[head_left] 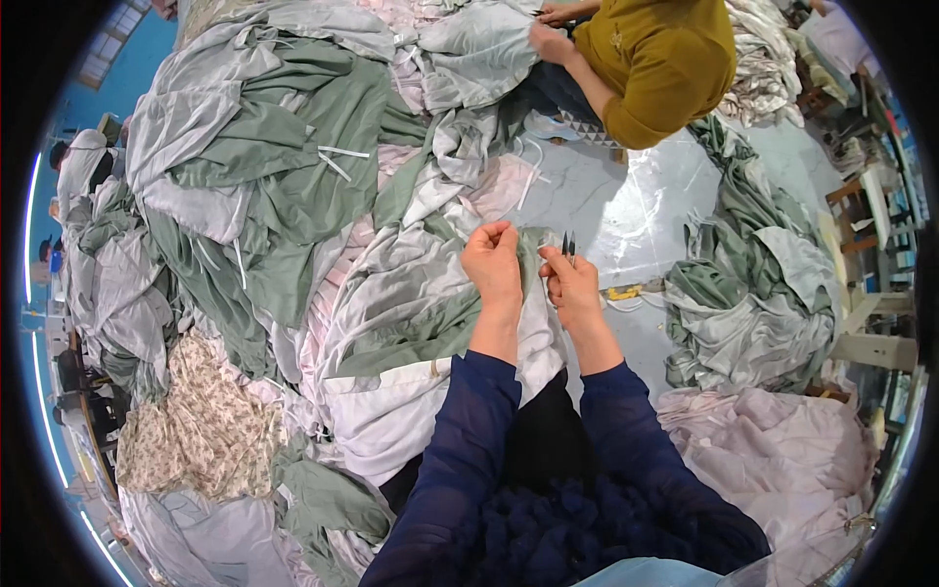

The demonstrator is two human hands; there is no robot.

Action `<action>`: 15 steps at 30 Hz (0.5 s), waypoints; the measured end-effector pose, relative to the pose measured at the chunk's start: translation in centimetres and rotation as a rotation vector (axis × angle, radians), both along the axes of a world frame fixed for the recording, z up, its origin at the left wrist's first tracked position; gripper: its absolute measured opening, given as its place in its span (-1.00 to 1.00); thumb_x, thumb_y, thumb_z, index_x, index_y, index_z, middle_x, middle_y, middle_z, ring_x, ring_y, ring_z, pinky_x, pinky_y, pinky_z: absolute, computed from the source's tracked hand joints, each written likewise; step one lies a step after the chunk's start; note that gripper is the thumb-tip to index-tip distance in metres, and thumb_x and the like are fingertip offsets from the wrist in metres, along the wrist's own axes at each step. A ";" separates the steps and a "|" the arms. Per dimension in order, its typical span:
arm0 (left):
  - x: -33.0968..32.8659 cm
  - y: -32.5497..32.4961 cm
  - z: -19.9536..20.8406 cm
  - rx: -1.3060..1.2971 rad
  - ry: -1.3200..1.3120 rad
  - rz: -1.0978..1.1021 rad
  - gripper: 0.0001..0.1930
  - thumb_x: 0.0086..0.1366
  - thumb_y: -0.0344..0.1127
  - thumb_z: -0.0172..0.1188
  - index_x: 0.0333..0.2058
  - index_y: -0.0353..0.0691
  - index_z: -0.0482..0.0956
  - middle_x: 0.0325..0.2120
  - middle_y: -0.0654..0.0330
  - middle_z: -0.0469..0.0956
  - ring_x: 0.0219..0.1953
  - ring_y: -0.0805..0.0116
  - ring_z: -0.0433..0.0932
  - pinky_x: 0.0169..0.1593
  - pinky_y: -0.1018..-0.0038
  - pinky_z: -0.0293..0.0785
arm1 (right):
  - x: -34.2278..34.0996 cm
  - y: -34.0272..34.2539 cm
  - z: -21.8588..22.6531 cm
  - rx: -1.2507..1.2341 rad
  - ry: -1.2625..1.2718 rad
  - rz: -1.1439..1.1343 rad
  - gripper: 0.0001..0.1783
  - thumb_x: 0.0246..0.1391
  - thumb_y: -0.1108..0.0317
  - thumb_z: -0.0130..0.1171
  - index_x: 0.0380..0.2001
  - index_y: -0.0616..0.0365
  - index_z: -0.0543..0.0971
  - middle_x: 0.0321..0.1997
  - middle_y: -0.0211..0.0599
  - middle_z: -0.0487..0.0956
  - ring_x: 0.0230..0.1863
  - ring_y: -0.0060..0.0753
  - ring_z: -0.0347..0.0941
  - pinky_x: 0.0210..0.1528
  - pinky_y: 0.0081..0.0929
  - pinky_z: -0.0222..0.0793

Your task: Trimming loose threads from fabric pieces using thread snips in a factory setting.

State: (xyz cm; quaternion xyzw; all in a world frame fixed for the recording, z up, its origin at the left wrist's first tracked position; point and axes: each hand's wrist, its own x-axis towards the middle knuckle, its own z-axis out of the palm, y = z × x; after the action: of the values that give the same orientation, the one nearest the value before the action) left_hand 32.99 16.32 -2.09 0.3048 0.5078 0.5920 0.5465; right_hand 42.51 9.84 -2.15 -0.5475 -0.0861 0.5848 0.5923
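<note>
My left hand (pixel 492 262) is raised over the cloth, its fingers pinched together. Whatever they hold is hidden or too fine to see. Close beside it, my right hand (pixel 570 286) is closed on small thread snips (pixel 568 245), whose two dark pointed blades stick up past the fingers. Its thumb and forefinger are also brought together, facing the left hand. Below and between the hands lies a sheet of pale grey and green fabric (pixel 411 303), crumpled and spread over my lap. A white-edged band (pixel 381 396) of it runs near my left forearm.
Large heaps of green and grey fabric (pixel 323 127) fill the left. A floral cloth (pixel 201 421) lies lower left. More green fabric (pixel 753 284) and a pale pink pile (pixel 773 450) are on the right. A co-worker in a mustard top (pixel 655 68) handles grey cloth ahead.
</note>
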 end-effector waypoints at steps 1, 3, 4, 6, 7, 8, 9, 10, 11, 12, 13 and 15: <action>0.0 0.0 0.0 0.003 -0.002 0.001 -0.91 0.12 -0.57 0.24 -0.35 -0.39 0.59 -0.50 0.29 0.55 -0.50 0.62 0.42 -0.37 0.67 0.34 | 0.1 0.0 0.1 0.003 -0.002 0.001 -0.75 0.10 0.24 0.25 -0.34 0.23 0.55 -0.54 -0.44 0.48 -0.76 -0.80 0.08 -0.79 -0.71 -0.15; 0.0 -0.1 -0.1 0.040 -0.019 -0.031 -0.91 0.13 -0.59 0.23 -0.34 -0.40 0.58 -0.49 0.29 0.55 -0.49 0.62 0.43 -0.37 0.67 0.35 | 0.1 0.4 0.2 -0.021 0.032 -0.011 -0.76 0.10 0.23 0.25 -0.32 0.20 0.54 -0.55 -0.50 0.45 -0.75 -0.81 0.07 -0.79 -0.74 -0.16; -0.2 -0.2 -0.2 0.039 -0.019 -0.030 -0.91 0.13 -0.59 0.23 -0.34 -0.40 0.58 -0.49 0.29 0.55 -0.49 0.62 0.43 -0.37 0.67 0.35 | 0.1 0.6 0.4 -0.022 0.032 -0.010 -0.76 0.10 0.23 0.25 -0.32 0.20 0.54 -0.55 -0.50 0.45 -0.75 -0.81 0.07 -0.79 -0.74 -0.16; -0.3 -0.2 -0.3 0.077 0.009 -0.077 -0.90 0.14 -0.60 0.23 -0.32 -0.39 0.58 -0.46 0.28 0.56 -0.46 0.62 0.44 -0.34 0.67 0.36 | 0.3 0.9 1.1 -0.038 0.220 -0.048 -0.81 0.12 0.26 0.22 -0.39 0.15 0.52 -0.61 -0.53 0.38 -0.77 -0.79 0.06 -0.81 -0.75 -0.15; -0.3 -0.2 -0.3 0.082 0.008 -0.076 -0.90 0.14 -0.60 0.23 -0.32 -0.39 0.58 -0.46 0.28 0.56 -0.46 0.62 0.44 -0.34 0.67 0.36 | 0.5 0.9 0.7 -0.034 0.218 -0.047 -0.81 0.12 0.26 0.22 -0.39 0.15 0.52 -0.61 -0.53 0.38 -0.77 -0.79 0.06 -0.81 -0.75 -0.15; -0.2 -0.2 -0.3 0.070 -0.018 -0.090 -0.89 0.14 -0.60 0.23 -0.32 -0.39 0.57 -0.45 0.28 0.56 -0.45 0.61 0.45 -0.33 0.67 0.37 | 0.8 0.8 -0.3 -0.010 0.416 -0.083 -0.83 0.12 0.27 0.21 -0.38 0.13 0.51 -0.59 -0.52 0.38 -0.76 -0.79 0.06 -0.81 -0.76 -0.15; -0.1 -0.1 -0.3 0.055 -0.046 -0.105 -0.88 0.14 -0.60 0.23 -0.31 -0.39 0.57 -0.44 0.28 0.56 -0.44 0.60 0.45 -0.32 0.67 0.37 | 0.9 0.7 -0.7 0.010 0.611 -0.120 -0.85 0.13 0.28 0.21 -0.38 0.10 0.50 -0.58 -0.52 0.39 -0.75 -0.78 0.06 -0.81 -0.76 -0.14; 0.1 -0.1 -0.3 0.055 -0.050 -0.106 -0.88 0.14 -0.60 0.23 -0.31 -0.39 0.57 -0.44 0.28 0.56 -0.44 0.60 0.45 -0.32 0.67 0.37 | 1.0 0.5 -1.1 0.011 0.608 -0.122 -0.85 0.13 0.28 0.21 -0.38 0.10 0.50 -0.58 -0.52 0.39 -0.75 -0.78 0.06 -0.81 -0.76 -0.14; 0.2 0.0 -0.3 0.035 -0.057 -0.116 -0.88 0.14 -0.60 0.23 -0.31 -0.39 0.57 -0.44 0.28 0.55 -0.43 0.60 0.45 -0.32 0.67 0.38 | 1.1 0.0 -1.5 0.012 0.676 -0.186 -0.86 0.14 0.28 0.18 -0.36 0.10 0.49 -0.57 -0.51 0.38 -0.74 -0.76 0.06 -0.81 -0.76 -0.13; 0.1 0.1 -0.3 0.013 -0.060 -0.121 -0.88 0.14 -0.60 0.23 -0.30 -0.39 0.57 -0.44 0.28 0.55 -0.43 0.59 0.46 -0.31 0.67 0.38 | 0.8 -0.4 -1.8 0.012 0.748 -0.247 -0.86 0.16 0.29 0.16 -0.35 0.09 0.47 -0.57 -0.50 0.37 -0.74 -0.75 0.06 -0.81 -0.77 -0.12; 0.1 0.2 -0.3 0.013 -0.059 -0.121 -0.88 0.14 -0.60 0.23 -0.30 -0.39 0.57 -0.44 0.28 0.55 -0.43 0.59 0.46 -0.31 0.67 0.38 | 0.6 -0.8 -2.0 0.012 0.749 -0.246 -0.86 0.16 0.29 0.16 -0.35 0.09 0.47 -0.57 -0.50 0.37 -0.74 -0.75 0.06 -0.81 -0.77 -0.12; 0.1 0.3 -0.3 0.005 -0.074 -0.113 -0.91 0.14 -0.58 0.23 -0.34 -0.37 0.57 -0.50 0.31 0.53 -0.48 0.63 0.42 -0.37 0.68 0.34 | 0.2 -1.8 -2.3 0.024 0.816 -0.294 -0.90 0.19 0.32 0.09 -0.33 0.11 0.47 -0.54 -0.50 0.37 -0.72 -0.74 0.07 -0.80 -0.78 -0.11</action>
State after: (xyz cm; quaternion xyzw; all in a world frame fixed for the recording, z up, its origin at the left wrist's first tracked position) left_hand 33.13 16.59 -2.42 0.3122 0.4678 0.5721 0.5970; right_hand 42.76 8.01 -4.47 -0.2711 0.2273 0.6616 0.6612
